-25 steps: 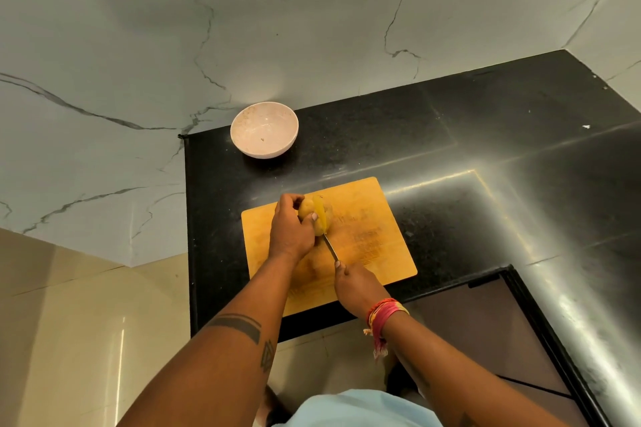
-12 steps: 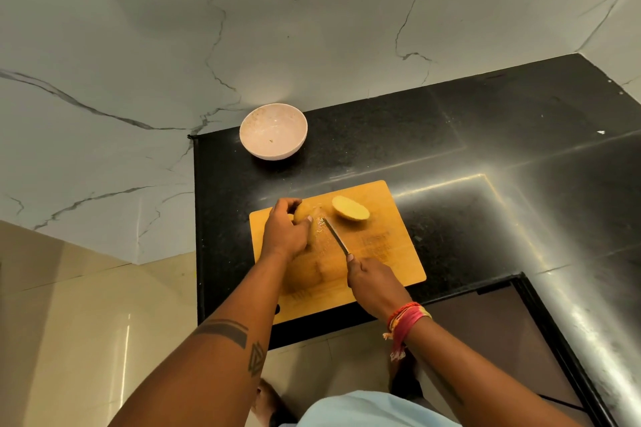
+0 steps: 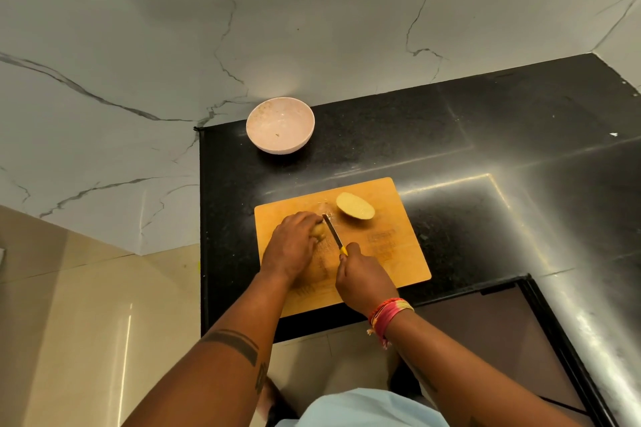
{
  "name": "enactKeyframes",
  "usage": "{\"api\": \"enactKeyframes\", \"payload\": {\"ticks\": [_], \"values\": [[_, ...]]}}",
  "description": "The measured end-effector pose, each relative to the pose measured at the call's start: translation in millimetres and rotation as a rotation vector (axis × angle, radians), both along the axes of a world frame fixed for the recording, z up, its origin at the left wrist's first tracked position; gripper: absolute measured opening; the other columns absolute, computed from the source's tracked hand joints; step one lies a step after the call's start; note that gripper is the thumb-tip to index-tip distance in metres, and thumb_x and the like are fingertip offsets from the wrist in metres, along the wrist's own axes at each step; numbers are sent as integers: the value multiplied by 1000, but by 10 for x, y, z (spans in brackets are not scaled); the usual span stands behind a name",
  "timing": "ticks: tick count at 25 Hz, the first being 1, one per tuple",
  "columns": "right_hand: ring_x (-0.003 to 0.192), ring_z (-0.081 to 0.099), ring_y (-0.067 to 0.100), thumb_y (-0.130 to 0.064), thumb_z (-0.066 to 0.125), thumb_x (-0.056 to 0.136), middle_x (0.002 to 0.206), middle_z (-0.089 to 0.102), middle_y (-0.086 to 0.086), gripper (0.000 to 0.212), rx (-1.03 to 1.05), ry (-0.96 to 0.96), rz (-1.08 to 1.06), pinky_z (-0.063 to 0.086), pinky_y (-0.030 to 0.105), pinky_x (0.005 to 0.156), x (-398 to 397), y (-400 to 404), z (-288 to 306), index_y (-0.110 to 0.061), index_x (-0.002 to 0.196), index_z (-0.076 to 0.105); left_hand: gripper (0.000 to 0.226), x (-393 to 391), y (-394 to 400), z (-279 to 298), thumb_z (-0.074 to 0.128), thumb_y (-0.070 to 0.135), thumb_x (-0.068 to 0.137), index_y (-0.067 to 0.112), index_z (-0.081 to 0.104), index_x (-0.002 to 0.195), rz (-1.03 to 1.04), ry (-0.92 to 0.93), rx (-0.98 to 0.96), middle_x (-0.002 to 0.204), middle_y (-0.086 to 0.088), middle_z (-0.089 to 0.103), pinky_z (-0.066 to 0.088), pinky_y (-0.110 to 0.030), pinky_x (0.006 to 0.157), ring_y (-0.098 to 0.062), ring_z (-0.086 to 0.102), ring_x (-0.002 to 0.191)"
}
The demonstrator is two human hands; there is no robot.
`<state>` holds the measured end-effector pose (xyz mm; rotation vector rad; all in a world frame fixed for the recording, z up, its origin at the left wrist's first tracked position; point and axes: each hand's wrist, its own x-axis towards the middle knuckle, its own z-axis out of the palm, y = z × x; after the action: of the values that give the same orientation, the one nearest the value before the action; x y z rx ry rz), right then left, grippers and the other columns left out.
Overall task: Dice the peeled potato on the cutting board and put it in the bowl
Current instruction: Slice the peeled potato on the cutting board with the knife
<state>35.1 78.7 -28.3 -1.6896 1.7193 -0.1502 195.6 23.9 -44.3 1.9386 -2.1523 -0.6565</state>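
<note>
Head view. One second ago the potato was whole under the blade; half a second ago it had split, and one half lay apart, cut face up. Now the free half rests at the far part of the cutting board, slightly right of centre, in the same spot. The left hand has drawn the other half nearer and covers most of it, fingers curled over the top; only a small yellowish edge shows. The right hand grips the yellow handle of the knife, with the blade just beside the held half on its right side. Contact between blade and potato cannot be told.

Judgement: first halving cut done; dicing proper has barely begun and nothing has been moved across.

Potato appearance: pale yellow flesh, smooth moist-looking cut face, oval outline, thin darker rim along the near edge.

The bowl, pale pink, stands on the black surface far left of the board, well apart, holding only a tiny speck.
</note>
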Motion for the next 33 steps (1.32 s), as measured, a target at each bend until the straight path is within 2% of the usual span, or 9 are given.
{"api": "enactKeyframes", "payload": {"ticks": [7, 11, 18, 21, 24, 26, 29, 31, 33], "values": [[68, 60, 29, -27, 31, 106, 83, 64, 9, 21, -84, 62, 49, 43, 36, 54, 134, 30, -64, -14, 118, 40, 49, -72, 75, -6, 61, 16, 98, 26, 51, 145, 118, 49, -46, 149, 5, 51, 32, -32, 117, -15, 42, 139], [71, 60, 32, -21, 31, 104, 88, 65, 13, 16, -39, 57, 41, 33, 33, 50, 203, -26, -73, -13, 116, 39, 49, -66, 76, -41, 62, 15, 97, 28, 52, 143, 147, 69, -44, 150, 7, 50, 33, -29, 116, -13, 42, 140], [102, 64, 43, -21, 36, 99, 114, 64, 24, 29, 46, 92, 34, 48, 44, 76, 357, -409, -31, -4, 121, 44, 47, -58, 78, -71, 61, 15, 98, 29, 54, 142, 155, 65, -63, 150, 6, 51, 32, -31, 119, -13, 42, 141], [104, 64, 42, -20, 37, 100, 115, 64, 23, 28, 62, 125, 54, 46, 40, 75, 337, -380, -55, -4, 120, 46, 48, -63, 63, -76, 61, 15, 98, 30, 53, 143, 154, 55, -53, 150, 7, 50, 31, -31, 119, -13, 41, 142], [90, 67, 38, -13, 35, 98, 97, 65, 16, 17, 61, 156, 76, 48, 36, 68, 245, -27, -121, -9, 110, 46, 50, -70, 67, -79, 63, 17, 97, 31, 52, 144, 164, 49, -50, 151, 9, 48, 30, -29, 117, -11, 39, 143], [78, 66, 33, -11, 35, 96, 80, 58, 8, 9, 52, 154, 87, 50, 35, 62, 166, 216, -162, -13, 101, 42, 50, -74, 78, -77, 64, 19, 96, 31, 51, 144, 168, 54, -52, 151, 9, 48, 30, -29, 117, -11, 39, 143], [72, 63, 31, -13, 35, 97, 82, 60, 9, 22, 10, 180, 104, 41, 33, 57, 30, 385, -239, -8, 116, 45, 51, -83, 79, -55, 65, 20, 96, 31, 51, 144, 173, 51, -47, 151, 9, 48, 29, -29, 117, -12, 39, 143], [61, 54, 24, -20, 33, 102, 77, 57, 4, 27, -3, 145, 65, 40, 33, 53, -48, 423, -239, -9, 125, 44, 51, -82, 77, -43, 66, 20, 96, 31, 51, 144, 176, 57, -37, 152, 9, 48, 31, -31, 117, -12, 40, 142], [60, 54, 23, -28, 29, 106, 76, 57, 3, 27, -4, 112, 42, 44, 37, 54, -96, 424, -200, -12, 121, 46, 51, -87, 81, -25, 65, 21, 96, 32, 50, 144, 183, 61, -23, 152, 8, 47, 32, -33, 117, -14, 40, 143]]}}
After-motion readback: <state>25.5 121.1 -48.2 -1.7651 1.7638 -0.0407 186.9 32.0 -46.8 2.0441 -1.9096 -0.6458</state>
